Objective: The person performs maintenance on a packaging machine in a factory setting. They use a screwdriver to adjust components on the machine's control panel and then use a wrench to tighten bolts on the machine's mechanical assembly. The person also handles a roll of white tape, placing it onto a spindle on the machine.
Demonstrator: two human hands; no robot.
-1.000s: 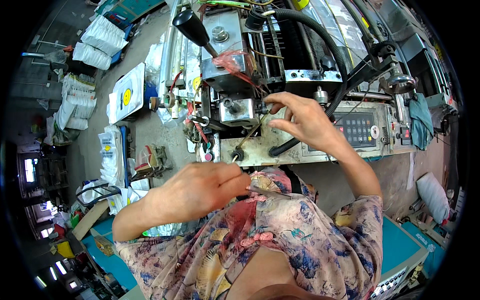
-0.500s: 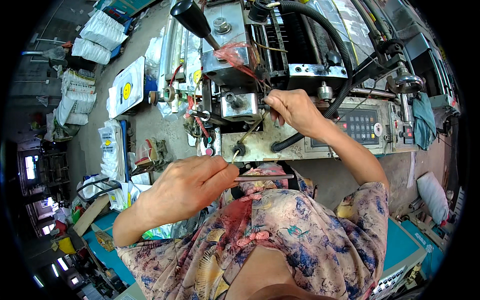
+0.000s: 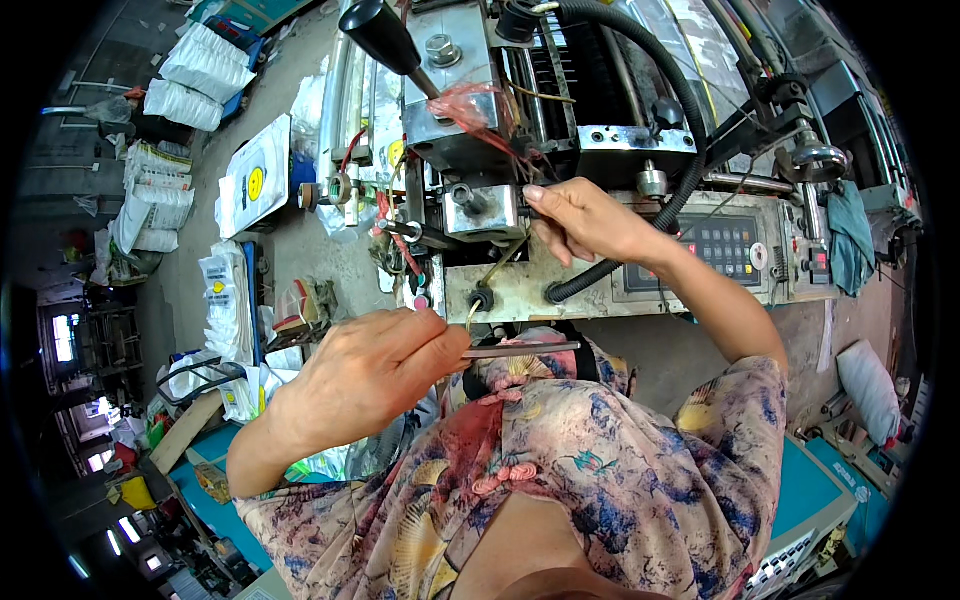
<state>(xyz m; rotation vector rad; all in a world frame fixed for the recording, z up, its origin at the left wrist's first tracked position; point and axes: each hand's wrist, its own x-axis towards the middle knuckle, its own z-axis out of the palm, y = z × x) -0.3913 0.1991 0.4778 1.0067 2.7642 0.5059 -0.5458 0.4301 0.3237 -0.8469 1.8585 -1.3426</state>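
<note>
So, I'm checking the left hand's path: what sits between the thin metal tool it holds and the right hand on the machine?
In the head view, between the thin metal tool and the right hand lies the machine's worn front panel, crossed by a black corrugated hose.

Between my chest and the machine front there is a narrow free gap. Above it, the black hose, the black lever knob and the red wires crowd the way. The floor to my left is more open, with bag stacks on it.
</note>
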